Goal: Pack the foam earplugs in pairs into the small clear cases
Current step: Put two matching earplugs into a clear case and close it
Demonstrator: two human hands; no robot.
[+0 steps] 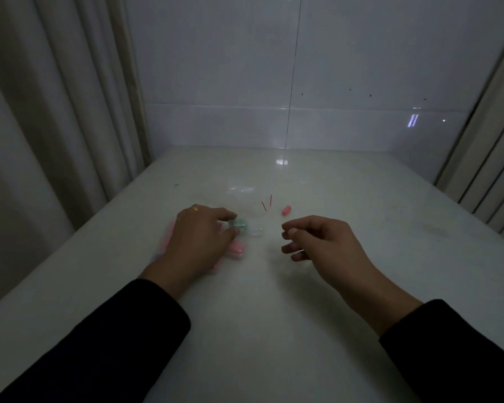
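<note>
1. Left hand (198, 237) low over the tabletop (346, 199), left of centre; fingers curled, thumb and forefinger pinching a small green item (238, 223), probably an earplug or a case lid; too dim and blurred to say which.
2. Just right of that, touching or nearly so, a small clear case (256, 231) lies on the tabletop; contents not readable.
3. Pink earplugs (237, 249) in a loose cluster under and around the left hand; some show past its right edge, more past its left edge; count unclear.
4. Single pink earplug (286, 210) lies alone on the tabletop, beyond the right hand and apart from the cluster.
5. Two thin red sticks (266, 202) lie between the green item and the lone earplug, slightly further back.
6. Right hand (317, 242) hovers right of centre; grip holds nothing; fingers loosely curled, thumb near forefinger tip, no contact with any object.
7. Ring (195, 208) on a left-hand finger; both arms in dark sleeves (128, 330).
8. White tiled wall (216, 82) behind; curtains (56, 112) at left and right edges.
</note>
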